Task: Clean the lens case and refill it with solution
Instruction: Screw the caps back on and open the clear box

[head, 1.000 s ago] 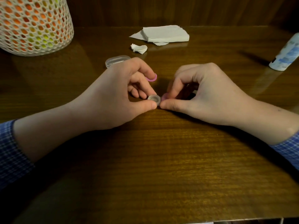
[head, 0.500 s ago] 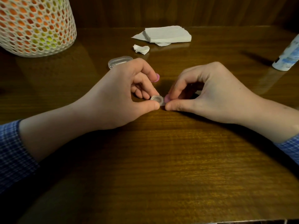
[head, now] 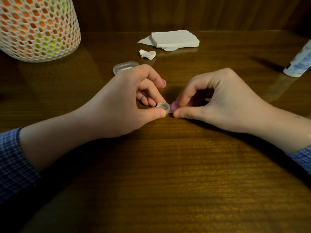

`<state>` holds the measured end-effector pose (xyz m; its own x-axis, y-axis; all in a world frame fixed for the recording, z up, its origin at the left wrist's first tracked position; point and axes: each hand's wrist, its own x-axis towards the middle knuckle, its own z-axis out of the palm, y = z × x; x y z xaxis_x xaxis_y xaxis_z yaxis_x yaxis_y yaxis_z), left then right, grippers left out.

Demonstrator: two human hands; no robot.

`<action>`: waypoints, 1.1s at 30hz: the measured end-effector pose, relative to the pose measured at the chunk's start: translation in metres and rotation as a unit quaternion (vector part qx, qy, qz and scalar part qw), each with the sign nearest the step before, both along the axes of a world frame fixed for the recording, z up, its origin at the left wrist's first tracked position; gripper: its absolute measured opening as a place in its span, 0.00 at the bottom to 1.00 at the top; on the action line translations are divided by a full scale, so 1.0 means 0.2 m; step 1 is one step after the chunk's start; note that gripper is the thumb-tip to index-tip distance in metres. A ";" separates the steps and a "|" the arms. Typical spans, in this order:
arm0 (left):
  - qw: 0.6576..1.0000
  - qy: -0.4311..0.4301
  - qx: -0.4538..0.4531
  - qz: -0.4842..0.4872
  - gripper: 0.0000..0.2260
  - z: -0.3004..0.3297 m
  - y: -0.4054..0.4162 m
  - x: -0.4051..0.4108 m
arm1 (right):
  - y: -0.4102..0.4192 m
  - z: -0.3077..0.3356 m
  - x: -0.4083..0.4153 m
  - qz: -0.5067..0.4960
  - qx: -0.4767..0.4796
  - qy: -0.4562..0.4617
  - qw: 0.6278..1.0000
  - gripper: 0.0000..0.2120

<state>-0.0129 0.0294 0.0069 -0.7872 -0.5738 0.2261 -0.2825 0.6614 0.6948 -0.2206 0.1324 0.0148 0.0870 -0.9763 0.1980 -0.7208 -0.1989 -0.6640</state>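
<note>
A small clear lens case lies on the wooden table between my hands, its left well open and uncovered. My left hand pinches that well between thumb and middle finger, while a pink cap is tucked under its index fingertip. My right hand grips a second pink cap over the case's right well, which the fingers mostly hide. The white and blue solution bottle leans at the far right edge of the view.
A stack of white tissues lies at the back, with a crumpled tissue piece in front of it. A clear plastic lid sits behind my left hand. A mesh-covered lamp stands at the back left.
Both hands stay at the case. My left index finger has curled further over the pink cap, hiding more of it. The view has shifted slightly.
</note>
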 end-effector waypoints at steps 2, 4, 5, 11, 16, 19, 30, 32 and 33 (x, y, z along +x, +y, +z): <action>1.000 0.000 0.001 0.000 0.22 0.00 0.00 0.00 | 0.00 0.00 -0.01 0.011 0.004 0.002 1.000 0.06; 1.000 -0.002 0.000 0.000 0.22 0.00 0.00 0.00 | 0.00 0.00 -0.02 0.020 0.015 0.006 1.000 0.05; 1.000 -0.002 0.000 0.000 0.23 0.00 0.00 0.00 | 0.00 0.01 -0.03 0.021 0.019 0.009 1.000 0.05; 1.000 -0.002 -0.001 0.002 0.22 0.00 0.00 0.00 | 0.01 0.01 0.01 -0.011 0.000 0.018 1.000 0.08; 1.000 -0.001 0.000 0.002 0.21 0.00 0.01 0.00 | 0.02 0.01 0.04 -0.036 -0.016 0.020 0.999 0.06; 1.000 -0.001 0.002 -0.001 0.21 0.00 0.01 0.00 | 0.03 0.02 0.06 -0.047 -0.019 0.025 0.998 0.05; 1.000 0.007 0.003 -0.002 0.20 0.00 0.02 0.00 | 0.04 0.03 0.09 -0.078 -0.008 0.008 0.997 0.13; 1.000 0.004 0.007 0.000 0.20 0.00 0.02 0.00 | 0.04 0.03 0.09 -0.084 -0.013 0.015 0.996 0.14; 1.000 0.003 0.010 0.002 0.20 0.00 0.02 0.00 | 0.04 0.03 0.09 -0.084 -0.013 0.015 0.996 0.13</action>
